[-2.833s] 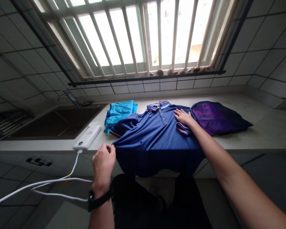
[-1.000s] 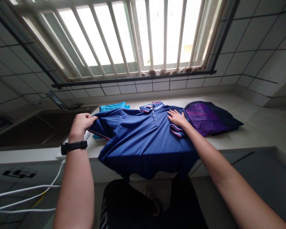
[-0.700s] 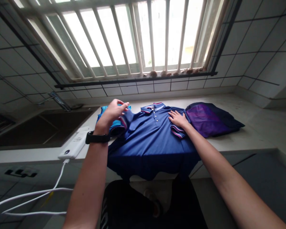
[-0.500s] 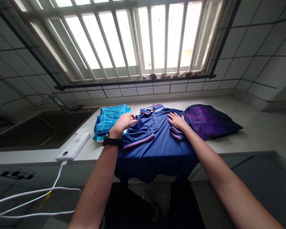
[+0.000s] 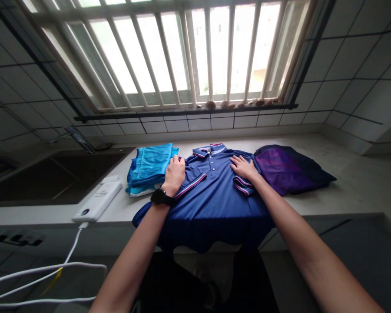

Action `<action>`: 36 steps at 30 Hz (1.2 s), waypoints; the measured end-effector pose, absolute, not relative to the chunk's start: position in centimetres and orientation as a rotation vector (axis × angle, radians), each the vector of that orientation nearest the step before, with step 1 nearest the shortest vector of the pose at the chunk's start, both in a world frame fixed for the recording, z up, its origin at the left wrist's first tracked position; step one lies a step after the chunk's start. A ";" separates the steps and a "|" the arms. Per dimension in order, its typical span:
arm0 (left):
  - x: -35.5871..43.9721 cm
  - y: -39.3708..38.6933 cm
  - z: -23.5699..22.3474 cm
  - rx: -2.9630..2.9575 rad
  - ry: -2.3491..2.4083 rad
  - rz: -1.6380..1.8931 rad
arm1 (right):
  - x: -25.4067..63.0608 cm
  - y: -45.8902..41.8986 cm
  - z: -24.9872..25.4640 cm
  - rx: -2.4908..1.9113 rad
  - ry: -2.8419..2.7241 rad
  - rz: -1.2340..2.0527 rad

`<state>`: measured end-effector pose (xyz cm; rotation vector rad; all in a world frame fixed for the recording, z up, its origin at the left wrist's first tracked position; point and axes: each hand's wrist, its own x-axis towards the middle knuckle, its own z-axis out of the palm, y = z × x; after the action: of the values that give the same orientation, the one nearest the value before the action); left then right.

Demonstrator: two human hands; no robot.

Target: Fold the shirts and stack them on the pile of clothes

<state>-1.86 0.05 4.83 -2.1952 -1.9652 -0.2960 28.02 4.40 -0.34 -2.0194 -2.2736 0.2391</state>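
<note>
A navy-blue polo shirt (image 5: 215, 208) lies face up on the white countertop (image 5: 355, 187), its lower part hanging over the front edge. My left hand (image 5: 174, 176) rests flat on the shirt's left shoulder side, at the sleeve folded inward with its striped cuff (image 5: 190, 185), and it grips nothing. My right hand (image 5: 244, 168) presses with spread fingers on the other side, just above the shirt's other folded sleeve (image 5: 243, 186). A folded turquoise garment (image 5: 149, 165) lies just left of my left hand, and a folded purple-and-navy garment (image 5: 288, 169) lies right of my right hand.
A white power bank (image 5: 97, 201) with a white cable (image 5: 45, 282) lies left of the shirt, near the counter's front edge. Beyond it are a dark sink (image 5: 52, 178) and a faucet (image 5: 80, 140). A barred window (image 5: 182, 56) and tiled wall stand behind.
My left hand has let go of the shirt's edge and the lifted sleeve, which now lies folded inward across the shirt. The turquoise garment is uncovered. My right hand has stayed in place.
</note>
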 end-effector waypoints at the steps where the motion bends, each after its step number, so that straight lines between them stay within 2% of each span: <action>1: -2.0 -0.1 4.8 -2.312 -1.898 -0.264 | 28.0 4.5 -0.4 -2.018 -2.276 0.235; 4: -2.1 -0.3 4.5 -2.629 -1.835 -0.062 | 28.1 4.6 -0.6 -2.014 -2.282 0.212; 7: -1.7 0.4 4.2 -2.684 -1.924 0.062 | 28.2 4.7 -0.7 -2.017 -2.279 0.217; 13: -0.4 1.6 4.7 -2.514 -2.215 -0.413 | 28.1 4.5 -0.6 -2.004 -2.266 0.232; 17: -0.3 1.9 4.2 -2.335 -2.111 -0.439 | 28.0 4.4 -0.4 -2.005 -2.272 0.228; 24: -1.2 6.1 2.1 -2.437 -2.140 -0.100 | 28.0 4.5 -0.2 -2.045 -2.303 0.239; 29: -0.8 8.1 1.8 -2.389 -2.175 -0.163 | 27.1 4.9 0.1 -2.097 -2.188 0.168; 36: -0.6 8.9 0.9 -2.158 -2.090 -0.495 | 24.4 6.0 0.4 -2.107 -1.970 -0.208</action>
<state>-0.63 8.88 0.89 -2.1577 -2.0898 -0.4950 24.39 5.97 0.42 -2.1070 -1.9703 -0.2079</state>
